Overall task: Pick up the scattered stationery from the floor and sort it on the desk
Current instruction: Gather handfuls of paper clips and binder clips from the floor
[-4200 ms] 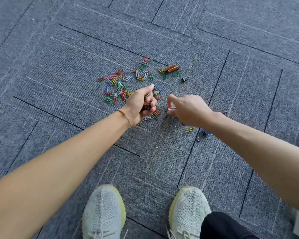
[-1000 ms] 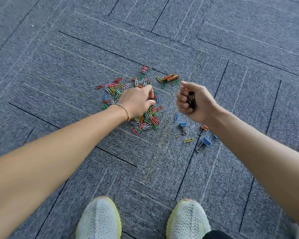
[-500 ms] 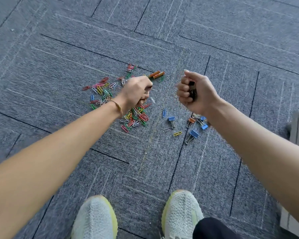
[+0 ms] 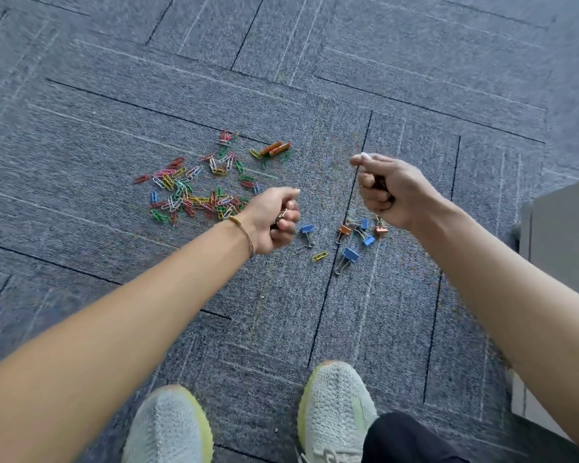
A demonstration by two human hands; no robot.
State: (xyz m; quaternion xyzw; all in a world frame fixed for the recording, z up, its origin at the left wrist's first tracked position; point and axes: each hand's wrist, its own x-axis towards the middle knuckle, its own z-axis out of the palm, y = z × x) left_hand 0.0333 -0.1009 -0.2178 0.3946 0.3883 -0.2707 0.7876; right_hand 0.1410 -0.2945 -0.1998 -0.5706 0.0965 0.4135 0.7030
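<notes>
Several coloured paper clips (image 4: 194,190) lie scattered on the grey carpet. Two orange cylinders (image 4: 275,149) lie side by side at the far edge of the pile. Several blue and orange binder clips (image 4: 350,254) and a lone yellow paper clip (image 4: 320,255) lie to the right of the pile. My left hand (image 4: 274,222) is a fist above the carpet and grips small dark and metal items, mostly hidden. My right hand (image 4: 386,188) is also a fist, gripping dark clips that show between its fingers.
A grey cabinet (image 4: 565,235) stands at the right edge. My two pale shoes (image 4: 335,409) are planted on the carpet near the bottom, with a dark trouser leg beside the right one.
Both fists have lifted away from the pile and moved toward me. The view has tilted, bringing the grey cabinet further in at the right.
</notes>
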